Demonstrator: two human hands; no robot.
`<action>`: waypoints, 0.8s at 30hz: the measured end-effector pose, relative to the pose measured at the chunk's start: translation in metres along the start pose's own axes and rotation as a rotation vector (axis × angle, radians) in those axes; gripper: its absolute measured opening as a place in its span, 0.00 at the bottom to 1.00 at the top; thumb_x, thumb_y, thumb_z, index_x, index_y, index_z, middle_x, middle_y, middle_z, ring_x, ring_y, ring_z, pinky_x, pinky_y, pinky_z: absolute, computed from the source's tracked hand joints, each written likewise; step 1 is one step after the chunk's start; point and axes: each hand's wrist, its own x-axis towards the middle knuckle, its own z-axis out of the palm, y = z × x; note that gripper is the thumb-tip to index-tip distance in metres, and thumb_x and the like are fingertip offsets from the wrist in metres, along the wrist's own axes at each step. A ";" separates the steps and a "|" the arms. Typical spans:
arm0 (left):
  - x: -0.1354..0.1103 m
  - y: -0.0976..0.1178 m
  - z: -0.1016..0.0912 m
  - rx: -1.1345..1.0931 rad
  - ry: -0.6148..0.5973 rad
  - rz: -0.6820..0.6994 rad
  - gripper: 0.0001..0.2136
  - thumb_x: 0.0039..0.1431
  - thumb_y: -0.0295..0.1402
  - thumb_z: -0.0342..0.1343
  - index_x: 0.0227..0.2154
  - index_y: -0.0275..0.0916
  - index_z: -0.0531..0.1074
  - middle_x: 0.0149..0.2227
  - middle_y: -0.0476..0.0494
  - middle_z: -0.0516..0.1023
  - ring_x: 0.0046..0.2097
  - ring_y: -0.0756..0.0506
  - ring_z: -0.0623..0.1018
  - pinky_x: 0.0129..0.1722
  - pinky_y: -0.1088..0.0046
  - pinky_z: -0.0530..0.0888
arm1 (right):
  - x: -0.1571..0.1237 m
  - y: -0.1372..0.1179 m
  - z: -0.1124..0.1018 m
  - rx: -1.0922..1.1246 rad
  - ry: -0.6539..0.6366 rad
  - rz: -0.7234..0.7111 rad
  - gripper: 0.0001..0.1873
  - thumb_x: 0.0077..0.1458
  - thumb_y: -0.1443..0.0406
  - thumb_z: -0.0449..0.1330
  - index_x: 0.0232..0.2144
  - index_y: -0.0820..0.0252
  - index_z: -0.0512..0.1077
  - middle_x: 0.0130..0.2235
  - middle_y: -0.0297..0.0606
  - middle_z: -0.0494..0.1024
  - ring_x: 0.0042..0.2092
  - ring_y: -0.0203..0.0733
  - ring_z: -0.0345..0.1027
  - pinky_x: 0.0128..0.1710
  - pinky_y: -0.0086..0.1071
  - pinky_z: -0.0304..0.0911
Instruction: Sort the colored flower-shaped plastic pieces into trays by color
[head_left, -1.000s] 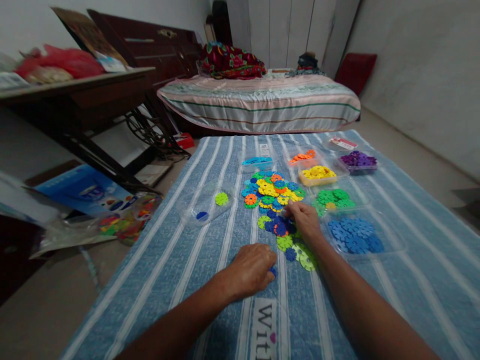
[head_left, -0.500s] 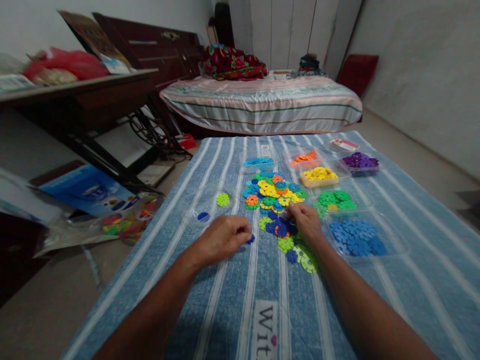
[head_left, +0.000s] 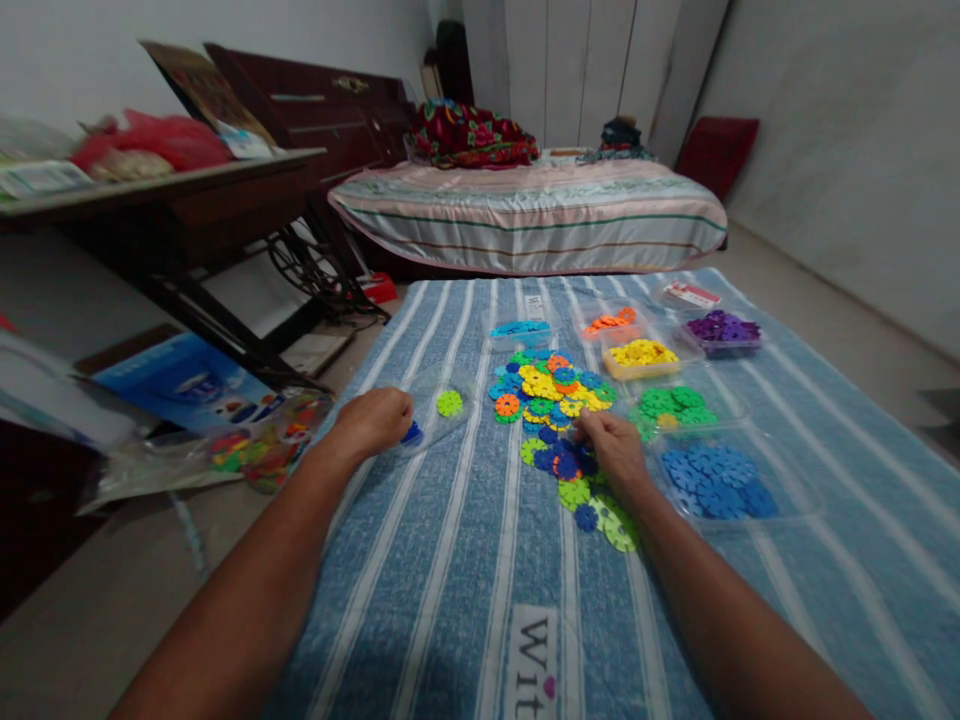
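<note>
My left hand is closed at the near left side of a clear plastic tray. Dark blue shows right under its fingertips, where a dark blue notched disc is; the fingers partly cover it. A lime green disc lies farther back in that tray. Over the right side of a loose pile of notched plastic discs rests my right hand, thumb and fingers pinched together among dark blue pieces. What it pinches is hidden. Lime green discs spread toward me below it.
Clear boxes hold sorted discs: light blue, orange, yellow, purple, green and blue. A striped blue cloth covers the table. Behind stands a bed; a sewing-machine table is at left.
My left hand has moved left from beside the pile to the clear tray, carrying a dark blue disc. My right hand has stayed at the pile. The view has shifted slightly.
</note>
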 end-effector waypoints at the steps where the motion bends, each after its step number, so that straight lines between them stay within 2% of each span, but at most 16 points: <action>1: 0.001 0.000 -0.001 0.028 -0.010 -0.035 0.09 0.52 0.28 0.50 0.30 0.39 0.76 0.39 0.40 0.81 0.42 0.41 0.78 0.35 0.72 0.68 | 0.000 0.000 0.000 0.000 -0.001 0.001 0.31 0.51 0.39 0.56 0.20 0.61 0.75 0.22 0.35 0.73 0.25 0.37 0.62 0.27 0.31 0.57; 4: -0.002 0.004 -0.005 0.096 0.056 -0.141 0.12 0.54 0.28 0.48 0.36 0.38 0.76 0.43 0.35 0.80 0.45 0.38 0.78 0.37 0.69 0.70 | 0.000 -0.001 0.001 0.001 0.005 0.004 0.32 0.50 0.39 0.56 0.20 0.61 0.74 0.21 0.35 0.73 0.24 0.37 0.62 0.26 0.31 0.56; 6: -0.009 0.011 -0.007 0.083 0.144 -0.125 0.13 0.57 0.30 0.46 0.38 0.38 0.76 0.44 0.36 0.79 0.45 0.38 0.78 0.39 0.69 0.70 | -0.001 -0.003 0.001 0.002 0.011 0.006 0.32 0.50 0.38 0.56 0.19 0.60 0.74 0.21 0.36 0.73 0.25 0.37 0.62 0.26 0.31 0.57; 9: -0.025 0.034 -0.004 -0.038 0.195 0.091 0.13 0.61 0.32 0.45 0.36 0.39 0.75 0.41 0.41 0.80 0.44 0.42 0.78 0.41 0.70 0.70 | -0.001 -0.005 0.001 0.010 0.017 -0.003 0.32 0.50 0.38 0.56 0.19 0.60 0.74 0.22 0.36 0.74 0.25 0.38 0.63 0.27 0.31 0.57; 12: -0.044 0.069 0.010 -0.163 0.141 0.355 0.12 0.62 0.32 0.46 0.34 0.39 0.75 0.38 0.43 0.80 0.41 0.44 0.77 0.42 0.70 0.70 | -0.001 -0.005 0.001 0.018 0.013 -0.010 0.31 0.50 0.38 0.57 0.20 0.60 0.74 0.22 0.36 0.74 0.24 0.37 0.63 0.27 0.31 0.58; 15: -0.059 0.107 0.029 -0.226 0.066 0.522 0.09 0.61 0.31 0.48 0.32 0.39 0.74 0.36 0.43 0.79 0.40 0.44 0.77 0.40 0.69 0.71 | -0.001 -0.004 0.001 0.017 0.013 0.002 0.31 0.50 0.39 0.57 0.20 0.61 0.74 0.21 0.35 0.74 0.25 0.37 0.63 0.27 0.31 0.58; 19: -0.072 0.146 0.046 -0.290 0.002 0.618 0.07 0.61 0.32 0.51 0.34 0.38 0.73 0.37 0.43 0.78 0.42 0.43 0.77 0.43 0.68 0.72 | -0.002 -0.005 0.000 0.023 0.007 0.001 0.31 0.51 0.39 0.57 0.20 0.61 0.74 0.22 0.35 0.74 0.24 0.36 0.62 0.26 0.31 0.57; 24: -0.079 0.168 0.057 -0.272 0.000 0.637 0.07 0.61 0.32 0.52 0.40 0.39 0.72 0.40 0.41 0.77 0.46 0.41 0.75 0.46 0.63 0.73 | -0.001 -0.006 0.001 0.025 0.015 -0.008 0.30 0.51 0.40 0.57 0.18 0.60 0.74 0.21 0.35 0.74 0.26 0.37 0.65 0.29 0.31 0.59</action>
